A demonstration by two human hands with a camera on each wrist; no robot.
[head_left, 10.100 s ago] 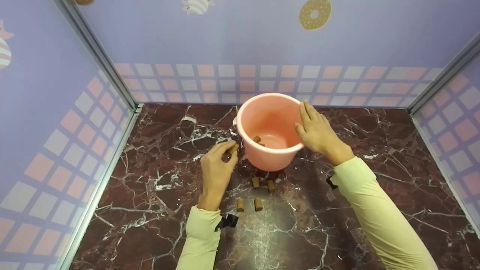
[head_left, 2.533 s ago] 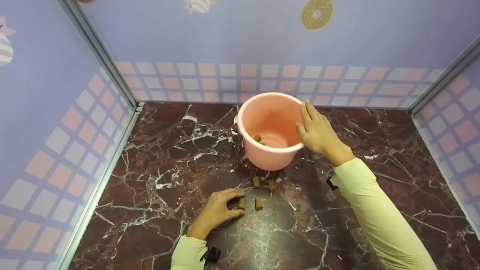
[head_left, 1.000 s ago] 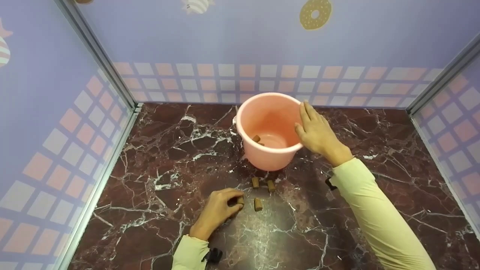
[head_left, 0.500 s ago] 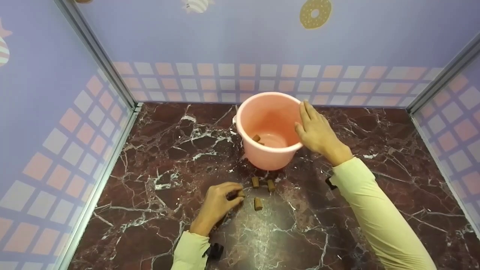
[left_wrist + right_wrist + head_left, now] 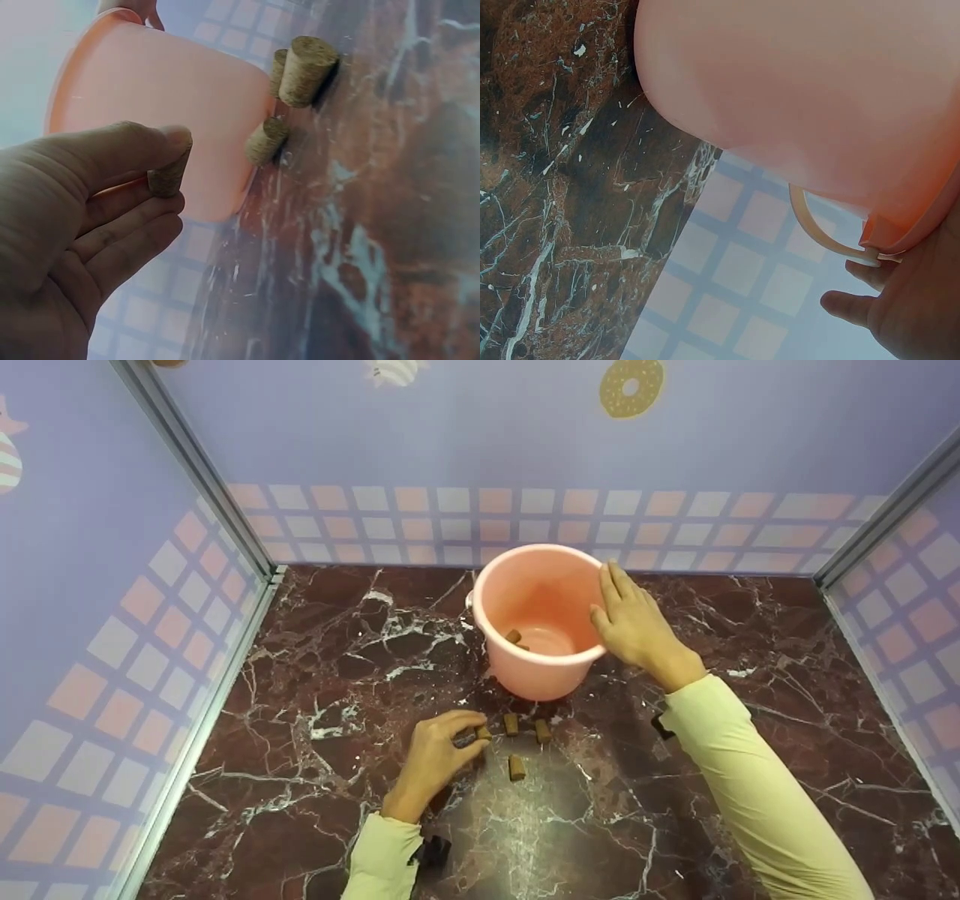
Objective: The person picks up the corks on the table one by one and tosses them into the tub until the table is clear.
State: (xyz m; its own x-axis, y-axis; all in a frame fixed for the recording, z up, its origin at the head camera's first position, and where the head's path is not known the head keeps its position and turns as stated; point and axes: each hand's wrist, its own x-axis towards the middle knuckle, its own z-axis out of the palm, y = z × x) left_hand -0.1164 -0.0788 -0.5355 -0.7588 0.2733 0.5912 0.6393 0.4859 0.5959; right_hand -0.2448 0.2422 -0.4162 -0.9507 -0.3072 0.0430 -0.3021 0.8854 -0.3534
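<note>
One cork (image 5: 483,732) sits pinched in the curled left hand (image 5: 435,754); the right hand (image 5: 637,622), fingers nearly straight, grips the bucket (image 5: 536,679) at 3 o'clock. Transfer seems the step; next likely needs lifting toward 1 o'clock, over the bucket.

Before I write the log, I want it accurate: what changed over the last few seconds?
The left hand has taken hold of the near-left cork stopper and lifted it toward the pink bucket. Unchanged: the bucket, the right hand on its rim, and the other three stoppers on the marble-patterned tabletop.
</note>
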